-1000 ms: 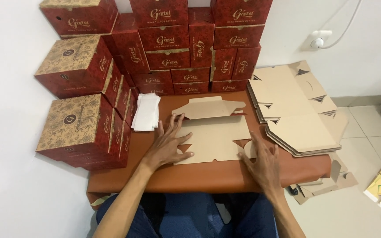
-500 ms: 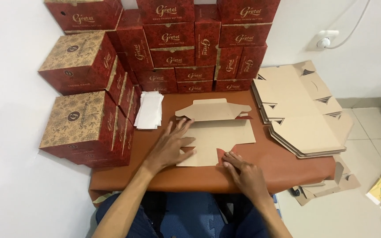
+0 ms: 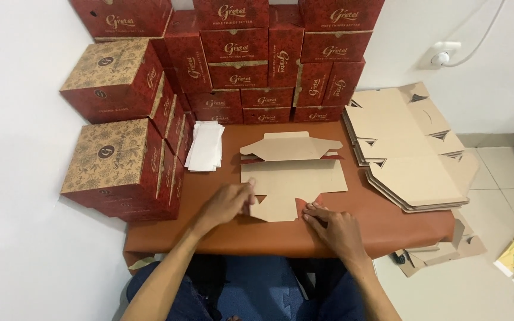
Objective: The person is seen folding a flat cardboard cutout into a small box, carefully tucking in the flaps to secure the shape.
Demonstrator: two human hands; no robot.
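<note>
Pressing flat carton blank [image 3: 292, 178], left hand [image 3: 227, 205] spread open, right hand [image 3: 334, 229] pinching flap, table [image 3: 388, 223].

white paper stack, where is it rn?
Head view: the white paper stack lies on the brown table, left of the flat cardboard blank and right beside the red boxes, beyond the left hand.
</note>
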